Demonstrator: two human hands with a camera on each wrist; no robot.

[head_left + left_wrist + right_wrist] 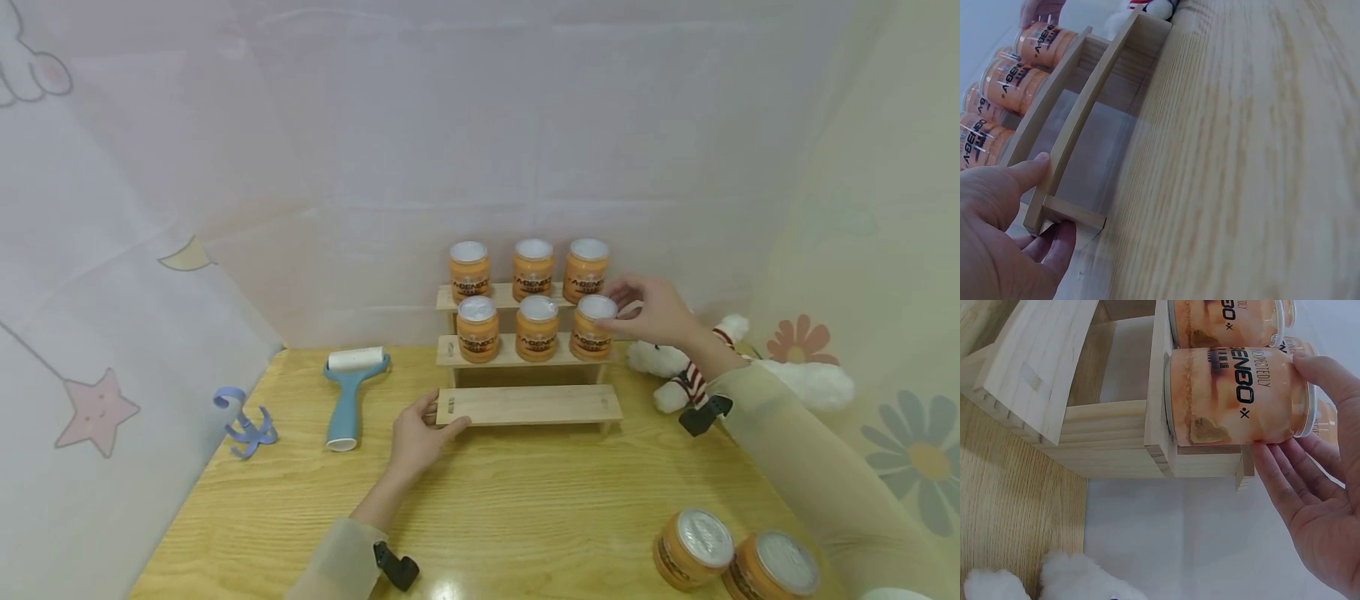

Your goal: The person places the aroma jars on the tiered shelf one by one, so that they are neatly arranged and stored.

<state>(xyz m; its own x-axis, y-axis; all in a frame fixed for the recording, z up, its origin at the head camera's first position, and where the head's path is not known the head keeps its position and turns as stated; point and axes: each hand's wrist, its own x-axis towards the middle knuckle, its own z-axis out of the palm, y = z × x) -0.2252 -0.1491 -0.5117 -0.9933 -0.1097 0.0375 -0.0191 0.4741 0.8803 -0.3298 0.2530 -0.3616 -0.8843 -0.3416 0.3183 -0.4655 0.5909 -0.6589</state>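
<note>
A three-step wooden display rack (528,405) stands against the back cloth. My left hand (420,435) grips the left end of its lowest step, thumb on the front edge and fingers curled at the end support (1075,212). On the middle step, my right hand (651,312) holds the rightmost orange jar (592,329) near its silver lid, between thumb and fingers. In the right wrist view that jar (1235,397) has its base against the step, beside another jar. Two more jars (537,331) share the middle step, and three jars (534,271) stand on the top one.
Two orange jars (693,550) stand at the table's front right, by my right sleeve. A white plush toy (663,360) lies right of the rack, partly behind my right forearm. To the left are a blue-handled roller (347,408) and a purple curled hook-like object (250,429).
</note>
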